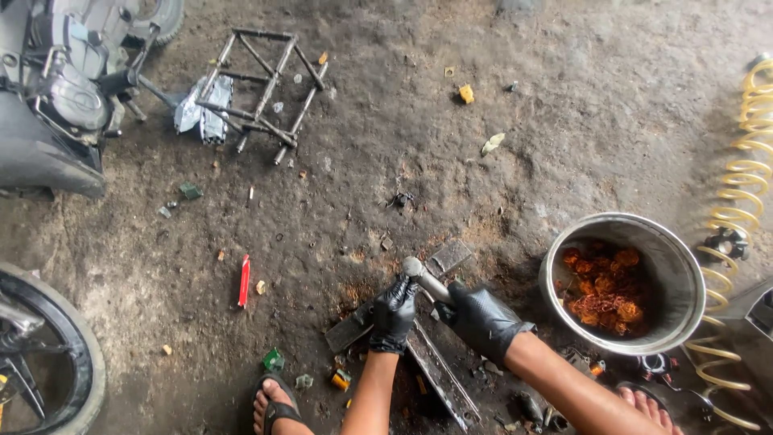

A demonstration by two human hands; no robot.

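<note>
Seen from above, a black-gloved right hand (pixel 481 321) grips a hammer (pixel 425 279) closed around its handle, head just above the left hand (pixel 393 312), which pinches something small and hidden against a metal bar (pixel 439 370) on the ground: mid-hammering, likely needing a careful strike clear of fingers.

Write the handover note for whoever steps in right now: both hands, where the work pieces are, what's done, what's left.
Left hand, black glove: pinching something small on the flat metal bar on the floor; what it holds is hidden.
Right hand, black glove: gripping the hammer, head raised just above the left fingers.
Steel pot, to the right: partly filled with tangled copper wire.
Done: some wire already in the pot.
Left: the piece under the left hand; anything further cannot be told.
</note>
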